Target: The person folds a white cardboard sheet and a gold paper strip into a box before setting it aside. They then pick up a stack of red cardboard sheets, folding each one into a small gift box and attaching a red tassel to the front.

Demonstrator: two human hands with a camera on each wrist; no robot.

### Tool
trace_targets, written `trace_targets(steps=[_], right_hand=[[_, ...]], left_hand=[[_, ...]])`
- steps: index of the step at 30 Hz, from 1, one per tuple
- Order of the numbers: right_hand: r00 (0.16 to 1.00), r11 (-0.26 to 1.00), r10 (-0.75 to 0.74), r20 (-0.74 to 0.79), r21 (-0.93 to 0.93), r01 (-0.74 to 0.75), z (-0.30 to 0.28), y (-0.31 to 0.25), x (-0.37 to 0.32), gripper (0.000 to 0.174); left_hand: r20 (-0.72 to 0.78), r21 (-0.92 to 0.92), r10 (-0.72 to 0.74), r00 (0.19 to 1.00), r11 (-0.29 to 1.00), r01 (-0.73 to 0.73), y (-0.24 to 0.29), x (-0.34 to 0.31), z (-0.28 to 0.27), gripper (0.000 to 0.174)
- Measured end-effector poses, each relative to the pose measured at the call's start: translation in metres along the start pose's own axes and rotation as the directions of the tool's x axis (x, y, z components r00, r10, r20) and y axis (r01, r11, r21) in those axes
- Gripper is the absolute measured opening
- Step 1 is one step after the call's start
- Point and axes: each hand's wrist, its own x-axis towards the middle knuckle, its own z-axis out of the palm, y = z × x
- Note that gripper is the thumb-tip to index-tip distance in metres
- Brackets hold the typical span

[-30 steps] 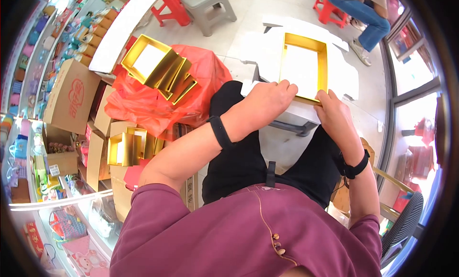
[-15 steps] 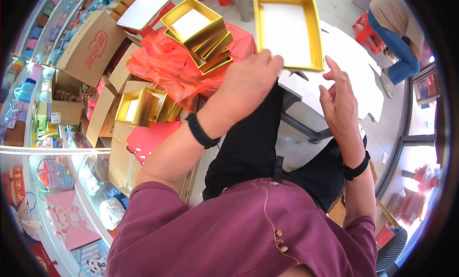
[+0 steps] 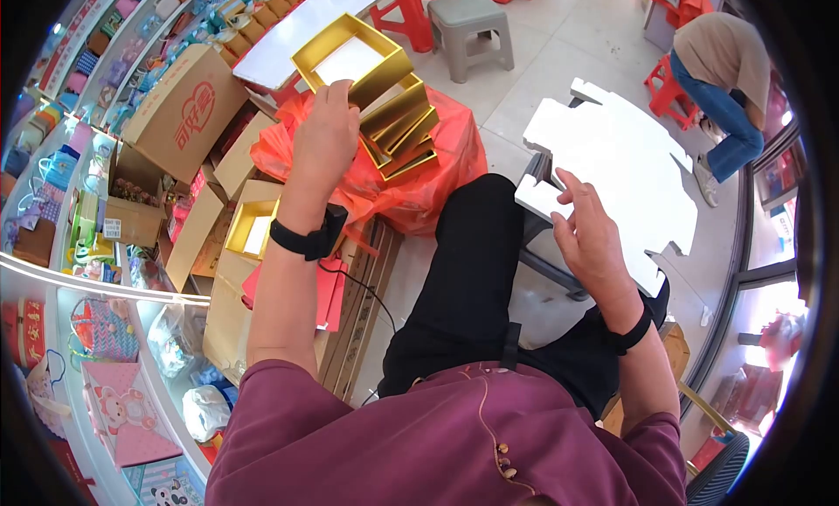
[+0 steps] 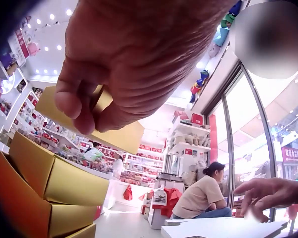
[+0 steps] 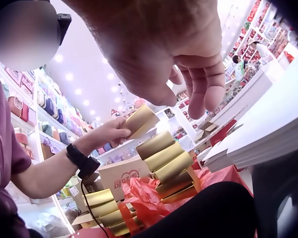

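My left hand [image 3: 328,139] pinches one wall of a gold open-topped box [image 3: 382,78] with a white inside bottom. In the right wrist view this box [image 5: 141,120] is held above the uneven stack of gold boxes [image 5: 171,166]. That stack [image 3: 409,126] stands on a red plastic bag at the left. My right hand [image 3: 590,235] holds nothing, its fingers loosely bent, over the near edge of a pile of flat white notched card sheets [image 3: 620,165]. From the left wrist, the held box [image 4: 124,136] shows partly behind my fingers.
Another group of gold boxes [image 3: 251,231] sits on cardboard at the left, near a printed carton [image 3: 188,108]. A grey stool [image 3: 468,25] and a red stool stand ahead. A seated person [image 3: 721,86] is at the far right. Goods shelves line the left; a cable hangs from my left wrist.
My left hand has carried the gold box from the white sheets leftward to above the stack. The right hand has let go of the box and stays near the sheets.
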Motion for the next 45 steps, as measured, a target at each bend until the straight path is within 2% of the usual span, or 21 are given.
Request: trace_targets(steps=[4,8,10,14,17,19,21,23,27,30,32,35,38,41,44,45], right_hand=[[1.000,1.000,0.005,0.027,-0.017,-0.005,0.003,0.005,-0.004,0.059],[1.000,0.999,-0.019,0.023,-0.028,0.019,0.007,0.011,-0.006,0.058],[1.000,0.999,-0.013,0.018,0.045,0.012,0.010,0.011,-0.006,0.057],[0.998,0.997,0.004,0.055,0.077,-0.008,0.021,0.009,-0.007,0.056],[0.996,0.996,-0.004,0.091,0.093,-0.004,0.032,0.007,-0.009,0.055],[0.993,0.994,-0.004,0.121,0.107,-0.009,0.037,0.006,-0.008,0.055],[0.988,0.994,-0.015,0.151,0.106,-0.002,0.041,0.006,-0.007,0.054],[0.985,0.994,-0.023,0.169,0.110,0.005,0.045,0.004,-0.006,0.053],[0.983,0.991,-0.009,0.184,0.130,-0.015,0.050,0.006,-0.009,0.052],[0.974,0.994,0.002,0.227,0.108,-0.027,0.052,0.006,-0.010,0.052],[0.970,0.995,-0.004,0.244,0.102,-0.021,0.054,0.004,-0.011,0.051],[0.969,0.994,0.007,0.246,0.102,-0.033,0.054,0.001,-0.013,0.051],[0.963,0.993,0.041,0.265,0.096,-0.068,0.052,0.003,-0.014,0.051],[0.958,0.994,0.023,0.286,0.098,-0.054,0.054,0.002,-0.015,0.050],[0.956,0.995,-0.002,0.294,0.097,-0.028,0.056,0.000,-0.017,0.049],[0.954,0.995,0.001,0.299,0.091,-0.029,0.056,0.000,-0.017,0.048]], left_hand=[[0.096,-0.061,-0.052,0.994,0.996,0.058,-0.005,0.000,0.003,0.045],[-0.108,-0.047,0.053,0.993,0.997,-0.059,-0.004,-0.014,-0.009,0.050],[-0.163,0.040,0.086,0.983,0.996,-0.081,-0.011,-0.028,-0.028,0.044],[-0.115,0.003,-0.185,0.976,0.982,0.186,-0.041,-0.086,-0.061,0.033],[-0.024,0.062,-0.429,0.903,0.901,0.430,-0.077,-0.146,-0.072,0.030],[0.039,0.154,-0.540,0.841,0.835,0.528,-0.104,-0.196,-0.071,0.030],[0.030,0.205,-0.615,0.788,0.776,0.597,-0.129,-0.245,-0.063,0.031],[-0.021,0.207,-0.681,0.732,0.713,0.670,-0.141,-0.288,-0.058,0.031],[-0.075,0.037,-0.848,0.524,0.523,0.852,-0.133,-0.335,-0.062,0.034],[-0.152,-0.017,-0.821,0.551,0.559,0.829,-0.142,-0.342,-0.049,0.044],[-0.218,0.123,-0.764,0.607,0.595,0.794,-0.150,-0.340,-0.038,0.050],[-0.302,0.238,-0.762,0.573,0.522,0.819,-0.172,-0.344,-0.035,0.061],[-0.257,0.264,-0.682,0.685,0.632,0.729,-0.183,-0.354,-0.028,0.074],[-0.155,0.160,-0.679,0.718,0.700,0.696,-0.183,-0.353,-0.017,0.081],[-0.040,0.309,-0.656,0.754,0.710,0.634,-0.171,-0.332,-0.018,0.078],[-0.021,0.300,-0.694,0.719,0.682,0.667,-0.173,-0.328,-0.016,0.069]])
